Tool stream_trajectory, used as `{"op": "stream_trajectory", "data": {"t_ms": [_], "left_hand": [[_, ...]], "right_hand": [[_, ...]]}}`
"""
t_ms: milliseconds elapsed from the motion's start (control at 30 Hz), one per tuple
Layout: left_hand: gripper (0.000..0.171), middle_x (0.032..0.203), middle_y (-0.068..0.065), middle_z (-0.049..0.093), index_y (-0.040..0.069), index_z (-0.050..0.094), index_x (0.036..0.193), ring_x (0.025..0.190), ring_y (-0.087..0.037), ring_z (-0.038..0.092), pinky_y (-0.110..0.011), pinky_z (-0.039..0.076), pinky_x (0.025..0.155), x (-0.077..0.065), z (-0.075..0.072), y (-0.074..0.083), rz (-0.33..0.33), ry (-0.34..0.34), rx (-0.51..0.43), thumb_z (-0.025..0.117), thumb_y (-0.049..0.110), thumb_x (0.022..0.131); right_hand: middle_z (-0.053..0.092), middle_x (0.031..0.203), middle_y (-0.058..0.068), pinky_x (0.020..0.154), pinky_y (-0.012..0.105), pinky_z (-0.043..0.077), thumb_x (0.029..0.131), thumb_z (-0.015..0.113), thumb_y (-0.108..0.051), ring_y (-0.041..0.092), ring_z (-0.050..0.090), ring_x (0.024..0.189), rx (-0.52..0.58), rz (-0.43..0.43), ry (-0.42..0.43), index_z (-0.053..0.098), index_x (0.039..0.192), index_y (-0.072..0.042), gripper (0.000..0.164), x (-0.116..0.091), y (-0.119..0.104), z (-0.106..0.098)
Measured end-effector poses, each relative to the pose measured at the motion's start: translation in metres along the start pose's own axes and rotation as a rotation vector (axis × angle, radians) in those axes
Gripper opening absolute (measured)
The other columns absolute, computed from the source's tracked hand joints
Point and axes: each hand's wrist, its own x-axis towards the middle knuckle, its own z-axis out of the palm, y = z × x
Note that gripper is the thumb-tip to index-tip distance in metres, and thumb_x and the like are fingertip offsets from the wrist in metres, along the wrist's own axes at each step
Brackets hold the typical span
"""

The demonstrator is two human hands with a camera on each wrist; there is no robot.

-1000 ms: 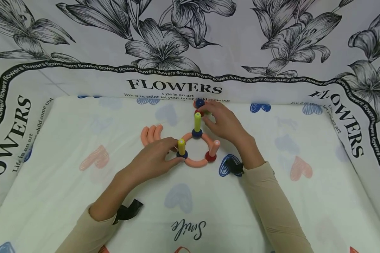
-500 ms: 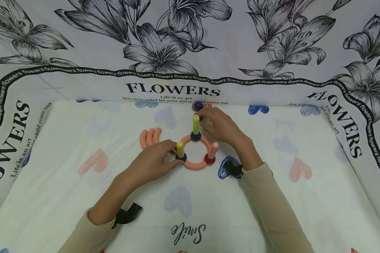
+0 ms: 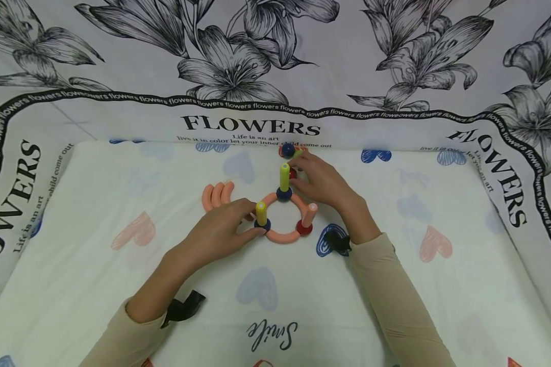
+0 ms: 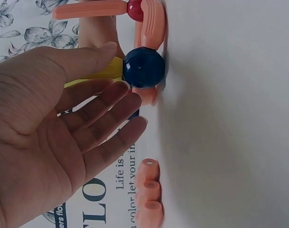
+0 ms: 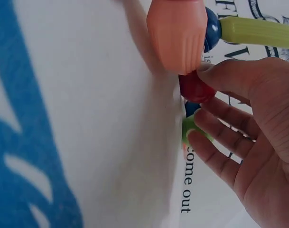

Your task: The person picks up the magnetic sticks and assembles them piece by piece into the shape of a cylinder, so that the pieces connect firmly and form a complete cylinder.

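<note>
On the cloth lies a ring of curved orange rods (image 3: 283, 238) joined by balls. My left hand (image 3: 222, 229) is at its left side, thumb and index finger pinching the upright yellow rod (image 3: 261, 211) over a blue ball (image 4: 143, 68); the other fingers are spread. An upright yellow-green rod (image 3: 284, 177) stands on the blue ball (image 3: 283, 193) at the back. A straight orange rod (image 3: 309, 215) leans up from a red ball (image 3: 304, 227) at the right. Just behind the ring, my right hand (image 3: 323, 178) pinches another red ball (image 5: 196, 89) between thumb and fingers.
Several curved orange rods (image 3: 218, 194) lie side by side left of the ring. Beyond my right fingers sit another blue ball (image 3: 287, 149) and a green piece (image 3: 297, 153). A flower-printed cloth (image 3: 395, 130) rises behind the heart-printed surface (image 3: 372, 316).
My right hand has brought the red ball slightly toward the back of the ring, and more of the ball shows. My left hand stays at the yellow rod.
</note>
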Motion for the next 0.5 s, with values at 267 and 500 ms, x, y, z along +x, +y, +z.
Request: {"op": "stream_trajectory", "data": {"t_ms": [267, 500], "left_hand": [[0.025, 0.106, 0.001, 0.077, 0.016, 0.072, 0.109, 0.102, -0.017, 0.075, -0.04, 0.06, 0.09, 0.0, 0.002, 0.0, 0.029, 0.02, 0.012, 0.084, 0.031, 0.092], [0.022, 0.104, 0.0, 0.076, 0.015, 0.073, 0.107, 0.099, -0.017, 0.075, -0.037, 0.06, 0.087, 0.003, 0.007, 0.0, 0.032, 0.016, 0.032, 0.083, 0.03, 0.094]], "right_hand": [[0.071, 0.13, 0.01, 0.108, 0.046, 0.055, 0.099, 0.075, -0.017, 0.027, 0.069, 0.122, 0.083, -0.012, -0.016, 0.065, 0.138, -0.008, 0.041, -0.003, -0.003, 0.0], [0.068, 0.124, 0.01, 0.104, 0.041, 0.059, 0.097, 0.077, -0.012, 0.026, 0.07, 0.117, 0.164, -0.051, 0.057, 0.068, 0.133, -0.008, 0.037, -0.013, 0.003, -0.001]]}}
